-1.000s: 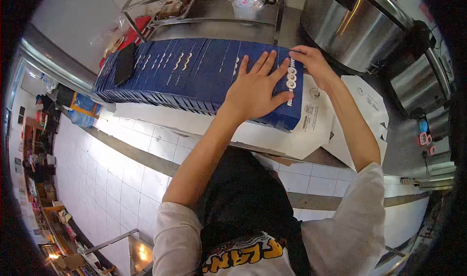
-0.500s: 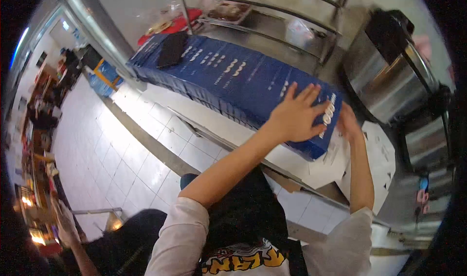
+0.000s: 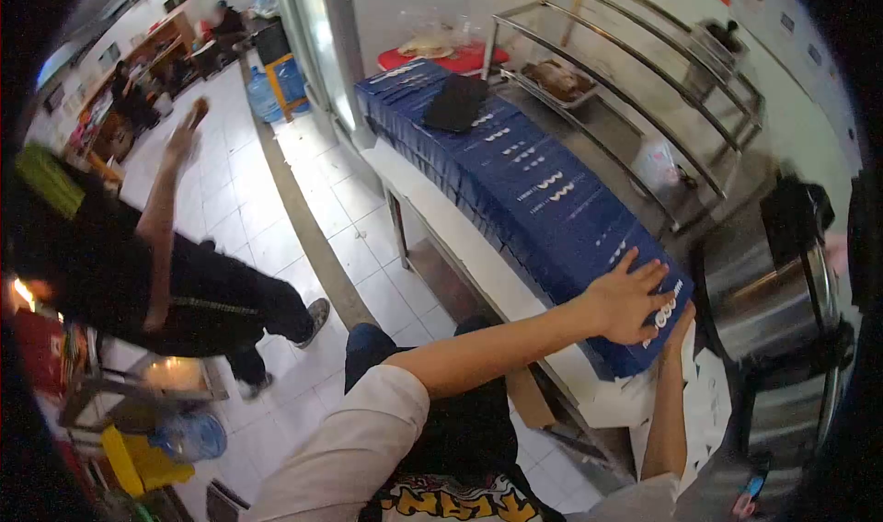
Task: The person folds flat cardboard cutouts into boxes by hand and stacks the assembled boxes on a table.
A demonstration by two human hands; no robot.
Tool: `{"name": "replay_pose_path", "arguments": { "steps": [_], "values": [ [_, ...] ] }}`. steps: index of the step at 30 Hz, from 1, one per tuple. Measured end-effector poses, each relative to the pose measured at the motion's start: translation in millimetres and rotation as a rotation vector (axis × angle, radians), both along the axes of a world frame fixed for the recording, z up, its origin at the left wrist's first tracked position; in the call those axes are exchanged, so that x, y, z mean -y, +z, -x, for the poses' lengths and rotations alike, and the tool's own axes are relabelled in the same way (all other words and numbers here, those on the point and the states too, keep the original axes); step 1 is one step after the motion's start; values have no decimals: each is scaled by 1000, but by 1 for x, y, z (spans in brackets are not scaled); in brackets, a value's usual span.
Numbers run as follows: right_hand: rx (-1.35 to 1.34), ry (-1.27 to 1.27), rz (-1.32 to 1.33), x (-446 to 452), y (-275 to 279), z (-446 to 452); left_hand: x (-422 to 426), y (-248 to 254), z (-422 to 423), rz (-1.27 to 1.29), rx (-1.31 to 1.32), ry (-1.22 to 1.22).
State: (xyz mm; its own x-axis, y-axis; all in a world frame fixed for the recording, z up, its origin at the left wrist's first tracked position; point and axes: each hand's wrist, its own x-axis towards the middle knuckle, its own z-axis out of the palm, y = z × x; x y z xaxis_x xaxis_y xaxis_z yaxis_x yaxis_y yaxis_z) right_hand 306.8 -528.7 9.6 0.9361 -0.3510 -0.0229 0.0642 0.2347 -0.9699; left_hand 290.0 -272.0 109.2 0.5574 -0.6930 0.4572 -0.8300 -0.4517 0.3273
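A long row of dark blue printed boxes (image 3: pixel 515 186), packed tightly together, runs along a white-topped table. My left hand (image 3: pixel 625 301) lies on the near end of the row, palm down and fingers spread. Against its right end face rests my right hand (image 3: pixel 678 335), seemingly flat; its fingers are partly hidden and blurred. A black flat piece (image 3: pixel 455 103) lies on top towards the far end. White cut cardboard (image 3: pixel 710 398) with notched edges sits under and beside my right forearm.
A metal rack (image 3: pixel 598 34) and a tray of food (image 3: pixel 555 80) stand behind the row. Large steel pots (image 3: pixel 759 287) are at the right. On the left, another person in dark clothes (image 3: pixel 202 283) walks on the tiled floor, near a water jug (image 3: pixel 189 436).
My view has swung left, so the row appears lower and further right. Both hands stay at its near end. The other person has come more fully into view.
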Motion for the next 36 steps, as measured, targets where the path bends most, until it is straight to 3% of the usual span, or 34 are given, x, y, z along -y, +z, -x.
{"name": "replay_pose_path", "arguments": {
  "steps": [3,4,5,7,10,36],
  "values": [
    [-51,227,-77,-4,18,9,-2,0,0,9,-42,-36],
    [-103,90,-133,-80,78,39,-5,3,0,13,-61,-51],
    [12,258,5,-52,56,31,-6,4,0,18,-87,-74],
    [1,207,-141,-59,48,25,-2,-2,-2,23,-94,-50],
    [-104,128,-200,29,-20,-16,1,-6,-6,33,-107,-82],
    [-156,114,-66,-24,-3,-24,5,-7,-14,28,-212,-170]
  ]
}}
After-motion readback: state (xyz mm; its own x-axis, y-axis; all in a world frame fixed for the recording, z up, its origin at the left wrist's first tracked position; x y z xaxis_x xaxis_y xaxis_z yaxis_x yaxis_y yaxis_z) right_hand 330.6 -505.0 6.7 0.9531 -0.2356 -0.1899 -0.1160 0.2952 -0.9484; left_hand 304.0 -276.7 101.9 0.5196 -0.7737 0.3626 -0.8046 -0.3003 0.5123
